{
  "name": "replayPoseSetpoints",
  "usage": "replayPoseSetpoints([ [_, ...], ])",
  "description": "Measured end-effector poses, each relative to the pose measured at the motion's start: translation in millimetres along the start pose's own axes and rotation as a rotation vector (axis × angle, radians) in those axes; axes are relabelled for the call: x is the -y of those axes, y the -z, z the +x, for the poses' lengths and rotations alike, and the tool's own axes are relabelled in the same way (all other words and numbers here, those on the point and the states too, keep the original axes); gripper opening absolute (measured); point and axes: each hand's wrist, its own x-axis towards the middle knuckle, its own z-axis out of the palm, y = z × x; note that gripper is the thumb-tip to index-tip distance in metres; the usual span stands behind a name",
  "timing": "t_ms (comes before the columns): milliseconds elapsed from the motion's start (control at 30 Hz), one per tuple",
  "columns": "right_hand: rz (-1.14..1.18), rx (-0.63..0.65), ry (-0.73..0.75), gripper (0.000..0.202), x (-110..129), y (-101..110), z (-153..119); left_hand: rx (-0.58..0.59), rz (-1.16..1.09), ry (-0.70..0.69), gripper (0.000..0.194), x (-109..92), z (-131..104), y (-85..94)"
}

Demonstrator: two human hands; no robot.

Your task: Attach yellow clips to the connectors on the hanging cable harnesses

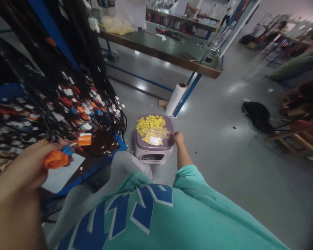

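At the left, my left hand (39, 158) is closed around a cable end with orange connectors (56, 159) and a blue one; a second orange connector (85, 139) sticks out past the fingers. My right hand (178, 138) is by the right edge of a mauve stool (156, 148), its fingers curled; what they hold, if anything, is too small to make out. On the stool lies a pile of small yellow parts (150, 123) with a clear plastic bag (154, 136) partly over it.
Black cable bundles with many connectors (80, 104) hang on a blue rack at the left. A green workbench (156, 45) holds tools and bags. A white film roll (176, 99) stands by its leg. A black coil (257, 114) lies on the floor at right.
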Motion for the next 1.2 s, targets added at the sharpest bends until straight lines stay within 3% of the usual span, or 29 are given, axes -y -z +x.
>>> replayPoseSetpoints([
  [100, -0.079, 0.023, 0.020, 0.025, -17, -14, 9, 0.051, -0.163, 0.219, 0.005, 4, 3, 9.2],
  [167, -0.105, 0.031, 0.056, 0.026, -19, -21, 13, 0.033, -0.212, 0.287, 0.006, 12, 8, 14.5],
  [300, -0.130, 0.043, 0.129, 0.031, -10, -28, 19, 0.061, -0.203, 0.223, 0.019, 24, 11, 17.1],
  [500, -0.053, 0.067, 0.100, 0.027, 3, -26, 12, 0.341, -0.241, 0.089, 0.037, 7, -11, -2.6],
  [667, 0.232, 0.057, 0.067, 0.023, 21, -8, -6, 0.280, -0.263, 0.186, 0.050, -1, -13, -24.3],
  [767, 0.472, 0.112, 0.103, 0.029, 45, 4, -33, 0.340, -0.330, 0.175, 0.053, -1, -8, -35.2],
  [867, 0.699, 0.218, 0.190, 0.029, 74, 13, -81, 0.499, -0.413, 0.025, 0.047, 1, -6, -44.6],
  [900, 0.794, 0.284, 0.222, 0.029, 84, 15, -100, 0.540, -0.433, -0.016, 0.047, 1, -7, -47.4],
  [967, 1.143, 0.593, 0.236, 0.027, 103, 17, -140, 0.600, -0.457, -0.042, 0.045, 2, -9, -52.5],
  [1033, 1.253, 0.803, 0.219, 0.030, 119, 18, -175, 0.640, -0.493, -0.038, 0.044, 3, -13, -57.1],
  [1200, 1.230, 1.048, 0.265, 0.038, 146, 23, -229, 0.676, -0.574, -0.017, 0.045, 5, -21, -64.7],
])
